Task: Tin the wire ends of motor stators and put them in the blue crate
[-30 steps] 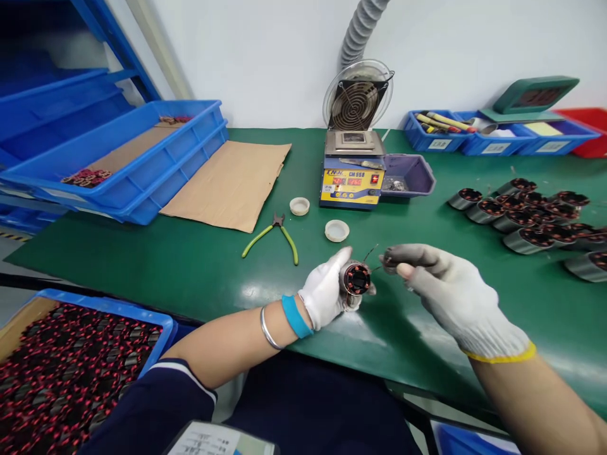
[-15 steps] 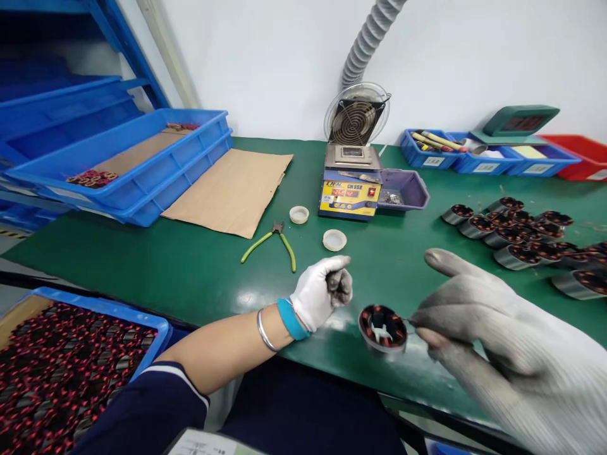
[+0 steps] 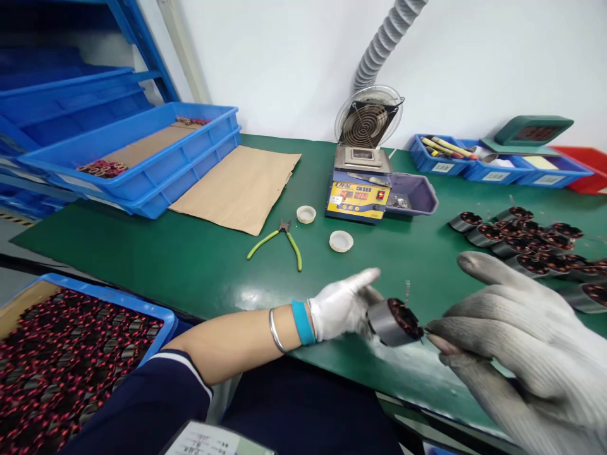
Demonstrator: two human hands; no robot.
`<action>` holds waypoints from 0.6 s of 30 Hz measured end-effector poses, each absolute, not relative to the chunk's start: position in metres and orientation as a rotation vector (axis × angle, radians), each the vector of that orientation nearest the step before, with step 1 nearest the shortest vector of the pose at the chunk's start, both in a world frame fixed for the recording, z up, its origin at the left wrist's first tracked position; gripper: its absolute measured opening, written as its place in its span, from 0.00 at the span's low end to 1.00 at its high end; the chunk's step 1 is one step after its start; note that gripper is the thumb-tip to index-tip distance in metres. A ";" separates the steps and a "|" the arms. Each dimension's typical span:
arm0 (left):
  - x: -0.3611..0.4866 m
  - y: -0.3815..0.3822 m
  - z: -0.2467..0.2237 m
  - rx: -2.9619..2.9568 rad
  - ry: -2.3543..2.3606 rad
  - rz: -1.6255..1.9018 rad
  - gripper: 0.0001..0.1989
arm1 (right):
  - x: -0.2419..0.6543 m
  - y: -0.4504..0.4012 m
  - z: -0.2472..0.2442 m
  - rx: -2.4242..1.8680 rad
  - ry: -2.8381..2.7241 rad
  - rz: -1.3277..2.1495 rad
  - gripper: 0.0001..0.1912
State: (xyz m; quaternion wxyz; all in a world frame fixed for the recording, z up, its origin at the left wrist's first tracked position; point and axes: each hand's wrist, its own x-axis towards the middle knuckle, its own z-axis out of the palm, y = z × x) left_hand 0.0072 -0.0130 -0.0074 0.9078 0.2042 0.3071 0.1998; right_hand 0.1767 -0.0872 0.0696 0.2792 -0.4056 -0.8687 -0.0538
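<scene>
A motor stator (image 3: pixel 391 323), a grey metal ring with dark copper windings inside, is tilted on its side over the front of the green bench. My left hand (image 3: pixel 342 306), in a white glove with a teal wristband, grips its left side; the fingertips are partly hidden behind it. On the other side my right hand (image 3: pixel 512 341), in a grey-stained glove, pinches thumb and forefinger together at a thin lead wire by the stator's open end. Green-handled cutting pliers (image 3: pixel 284 226) lie spread on the bench, left of two small white round caps (image 3: pixel 341 241).
A solder pot (image 3: pixel 359 193) with a fan stands at the back, beside a purple tray (image 3: pixel 412 196). Several stators (image 3: pixel 526 240) are grouped at right. Blue crates (image 3: pixel 156 205) and cardboard (image 3: pixel 237 186) lie at left; a bin of wound parts (image 3: pixel 85 354) is at lower left.
My left hand has moved right and taken hold of the stator, which has tipped from facing up to facing right. My right hand keeps its pinch. The whole view has shifted slightly.
</scene>
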 end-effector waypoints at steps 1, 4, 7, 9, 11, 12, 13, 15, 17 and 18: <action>0.006 -0.015 -0.007 0.452 0.602 0.292 0.26 | 0.176 -0.086 0.069 -1.070 -2.369 -0.119 0.06; 0.001 -0.020 0.001 0.505 0.479 0.077 0.26 | 0.175 -0.084 0.067 -1.048 -2.410 -0.053 0.07; -0.004 -0.014 0.006 0.385 0.436 0.358 0.26 | 0.176 -0.084 0.069 -1.015 -2.392 -0.069 0.07; -0.003 -0.009 0.004 0.277 0.508 0.684 0.29 | 0.176 -0.081 0.071 -1.009 -2.370 -0.099 0.08; -0.001 -0.007 -0.001 0.281 0.609 0.715 0.29 | 0.175 -0.078 0.072 -1.019 -2.359 -0.086 0.08; 0.000 -0.008 -0.003 0.333 0.618 0.579 0.29 | 0.175 -0.075 0.071 -1.023 -2.355 -0.066 0.08; 0.001 -0.010 -0.004 0.401 0.586 0.386 0.31 | 0.174 -0.073 0.069 -1.026 -2.345 -0.033 0.07; 0.002 -0.015 -0.006 0.517 0.460 0.073 0.36 | 0.172 -0.070 0.063 -1.062 -2.303 0.057 0.07; 0.003 -0.020 -0.005 0.572 0.432 0.050 0.35 | 0.171 -0.070 0.056 -1.147 -2.196 0.167 0.07; 0.003 -0.021 -0.005 0.583 0.466 0.111 0.33 | 0.170 -0.071 0.053 -1.209 -2.075 0.227 0.07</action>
